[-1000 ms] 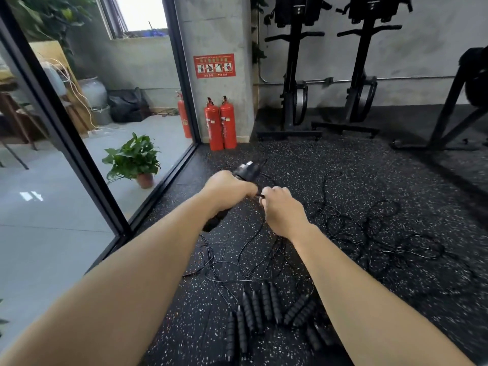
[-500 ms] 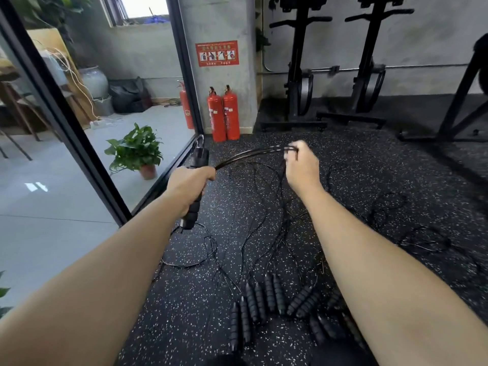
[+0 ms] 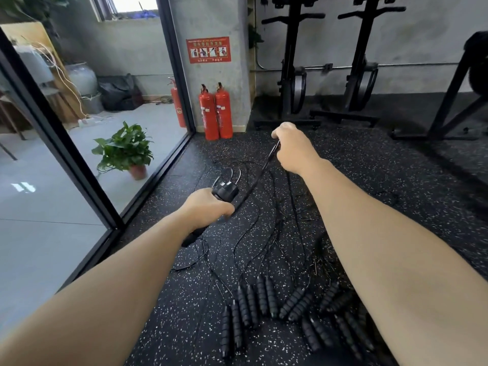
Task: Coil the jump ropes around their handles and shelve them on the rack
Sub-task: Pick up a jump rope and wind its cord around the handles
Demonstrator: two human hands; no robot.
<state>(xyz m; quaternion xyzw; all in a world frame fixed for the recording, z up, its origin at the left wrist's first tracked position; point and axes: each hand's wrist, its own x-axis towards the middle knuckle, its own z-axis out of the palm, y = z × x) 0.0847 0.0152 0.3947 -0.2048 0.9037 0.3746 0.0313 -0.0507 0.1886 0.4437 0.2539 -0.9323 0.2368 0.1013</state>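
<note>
My left hand grips a pair of black jump-rope handles held together, their tops pointing up and away. A bundle of thin black rope runs taut from the handles up to my right hand, which pinches it above and to the right. Several more black ribbed handles lie in pairs on the floor near me. Their loose ropes sprawl tangled across the speckled black floor. No rack for the ropes is plainly in view.
A glass wall with a black frame runs along the left, a potted plant behind it. Two red fire extinguishers stand by the concrete pillar. Black exercise machines line the back wall, another frame at right.
My left hand has dropped lower and toward the middle with the handles. My right hand pulled the rope bundle away, up and to the right, so it now slants steeply.
</note>
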